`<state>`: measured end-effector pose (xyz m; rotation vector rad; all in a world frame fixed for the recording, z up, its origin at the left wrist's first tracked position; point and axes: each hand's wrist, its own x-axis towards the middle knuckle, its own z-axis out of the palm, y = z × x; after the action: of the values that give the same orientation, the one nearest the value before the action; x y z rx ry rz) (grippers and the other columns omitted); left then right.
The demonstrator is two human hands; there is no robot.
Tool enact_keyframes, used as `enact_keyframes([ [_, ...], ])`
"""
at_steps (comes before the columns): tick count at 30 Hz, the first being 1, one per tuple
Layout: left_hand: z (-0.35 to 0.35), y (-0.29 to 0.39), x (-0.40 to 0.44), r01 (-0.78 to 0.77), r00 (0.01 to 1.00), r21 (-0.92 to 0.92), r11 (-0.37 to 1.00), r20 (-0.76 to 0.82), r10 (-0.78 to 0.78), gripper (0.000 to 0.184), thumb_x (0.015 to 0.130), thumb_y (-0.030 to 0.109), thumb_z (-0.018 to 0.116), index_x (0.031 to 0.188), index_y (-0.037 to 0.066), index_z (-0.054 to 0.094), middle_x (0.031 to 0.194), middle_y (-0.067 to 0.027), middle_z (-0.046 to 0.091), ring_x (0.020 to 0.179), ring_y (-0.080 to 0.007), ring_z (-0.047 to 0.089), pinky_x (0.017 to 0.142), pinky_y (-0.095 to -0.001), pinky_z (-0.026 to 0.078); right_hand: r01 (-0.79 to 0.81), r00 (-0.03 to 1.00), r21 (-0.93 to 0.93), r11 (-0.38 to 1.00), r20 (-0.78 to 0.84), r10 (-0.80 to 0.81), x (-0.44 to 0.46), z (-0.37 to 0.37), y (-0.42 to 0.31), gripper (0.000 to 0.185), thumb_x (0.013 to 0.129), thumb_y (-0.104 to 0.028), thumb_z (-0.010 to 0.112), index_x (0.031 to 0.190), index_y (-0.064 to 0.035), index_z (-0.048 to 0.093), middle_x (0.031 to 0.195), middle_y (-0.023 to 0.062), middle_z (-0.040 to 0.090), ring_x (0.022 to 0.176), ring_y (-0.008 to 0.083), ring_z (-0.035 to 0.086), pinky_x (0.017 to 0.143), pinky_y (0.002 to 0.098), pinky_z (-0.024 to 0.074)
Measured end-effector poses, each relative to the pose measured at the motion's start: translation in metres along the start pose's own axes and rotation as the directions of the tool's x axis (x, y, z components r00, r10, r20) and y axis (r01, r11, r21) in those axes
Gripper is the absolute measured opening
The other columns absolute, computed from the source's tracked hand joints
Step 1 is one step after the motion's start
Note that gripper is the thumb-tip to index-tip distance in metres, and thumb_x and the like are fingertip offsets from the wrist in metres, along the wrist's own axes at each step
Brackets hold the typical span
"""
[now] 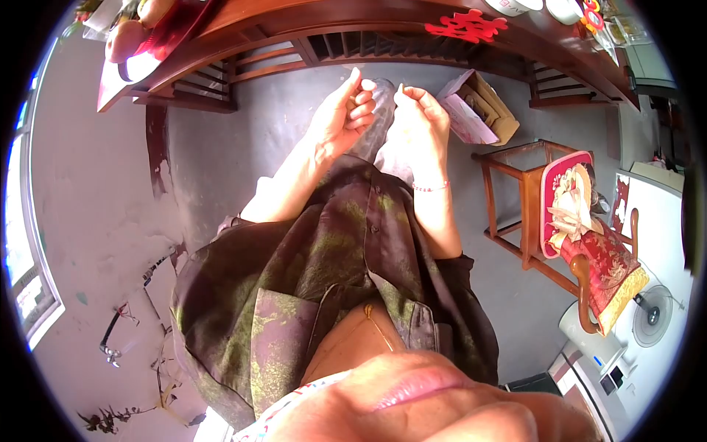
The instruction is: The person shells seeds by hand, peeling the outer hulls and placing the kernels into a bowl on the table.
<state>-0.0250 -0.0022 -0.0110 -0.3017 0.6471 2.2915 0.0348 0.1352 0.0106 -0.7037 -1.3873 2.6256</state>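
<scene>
My left hand (345, 116) is raised in front of my body with the fingers curled in and the thumb pressed toward the index finger. Beside it, a short gap to the right, my right hand (425, 118) pinches thumb and index fingertip together. Whatever sits in either pinch is too small to make out. A beaded bracelet (431, 187) circles the right wrist. Below and between the hands shows pale grey patterned fabric (382, 110), perhaps a trouser leg. A dark patterned jacket (331, 243) covers my torso.
A dark wooden table (331, 20) spans the front, with a red paper cut-out (467, 26) and bowls on it. An open cardboard box (482, 110) lies on the floor (221, 147). To the right stand a wooden chair (527, 214) with red cushions and a fan (654, 315).
</scene>
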Motion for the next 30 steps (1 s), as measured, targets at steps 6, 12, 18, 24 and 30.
enact_keyframes([
  [6, 0.009, -0.001, -0.011, -0.167, 0.986, 0.433, 0.886, 0.063, 0.155, 0.022, 0.093, 0.022, 0.059, 0.099, 0.002, 0.062, 0.059, 0.0085, 0.037, 0.049, -0.0011, 0.026, 0.044, -0.0175, 0.021, -0.009, 0.995, -0.009, 1.000, 0.104, 0.010, 0.001, -0.007, 0.005, 0.011, 0.086, -0.006, 0.065, 0.093, -0.0008, 0.058, 0.065, -0.0083, 0.048, 0.049, -0.0028, 0.036, 0.043, 0.0143, 0.0258],
  [12, 0.006, 0.000, -0.012, -0.240, 0.969, 0.568, 0.787, 0.092, 0.229, 0.013, 0.086, 0.013, 0.066, 0.094, 0.002, 0.067, 0.067, 0.0071, 0.051, 0.051, -0.0002, 0.031, 0.046, -0.0179, 0.021, -0.018, 0.973, -0.052, 0.999, 0.228, 0.029, -0.001, -0.008, 0.006, 0.014, 0.087, -0.007, 0.064, 0.097, 0.0009, 0.059, 0.063, -0.0082, 0.047, 0.048, -0.0023, 0.034, 0.041, 0.0157, 0.0232],
  [18, 0.007, 0.002, -0.013, -0.193, 0.980, 0.463, 0.865, 0.057, 0.188, 0.015, 0.086, 0.012, 0.065, 0.094, -0.001, 0.065, 0.065, 0.0040, 0.052, 0.048, -0.0010, 0.030, 0.044, -0.0184, 0.020, -0.056, 0.968, -0.040, 0.998, 0.242, 0.064, -0.007, -0.005, 0.008, 0.017, 0.093, -0.016, 0.059, 0.099, -0.0008, 0.060, 0.060, -0.0082, 0.043, 0.046, -0.0008, 0.034, 0.041, 0.0161, 0.0236],
  [24, 0.005, 0.004, -0.015, -0.171, 0.985, 0.550, 0.818, 0.069, 0.159, 0.013, 0.086, 0.010, 0.064, 0.091, -0.002, 0.065, 0.062, 0.0025, 0.052, 0.047, -0.0013, 0.029, 0.043, -0.0193, 0.019, 0.053, 0.976, -0.145, 0.988, 0.218, -0.020, -0.011, -0.004, 0.002, 0.018, 0.093, -0.017, 0.059, 0.086, -0.0014, 0.063, 0.056, -0.0097, 0.039, 0.046, -0.0017, 0.030, 0.041, 0.0173, 0.0211],
  [30, 0.004, 0.008, -0.017, -0.207, 0.976, 0.639, 0.741, 0.086, 0.199, 0.011, 0.085, 0.009, 0.065, 0.086, -0.001, 0.063, 0.063, 0.0016, 0.053, 0.047, -0.0019, 0.031, 0.043, -0.0196, 0.021, 0.078, 0.978, -0.225, 0.971, 0.207, -0.030, -0.014, -0.004, 0.000, 0.018, 0.093, -0.017, 0.059, 0.084, -0.0020, 0.063, 0.057, -0.0090, 0.042, 0.047, -0.0016, 0.033, 0.042, 0.0167, 0.0218],
])
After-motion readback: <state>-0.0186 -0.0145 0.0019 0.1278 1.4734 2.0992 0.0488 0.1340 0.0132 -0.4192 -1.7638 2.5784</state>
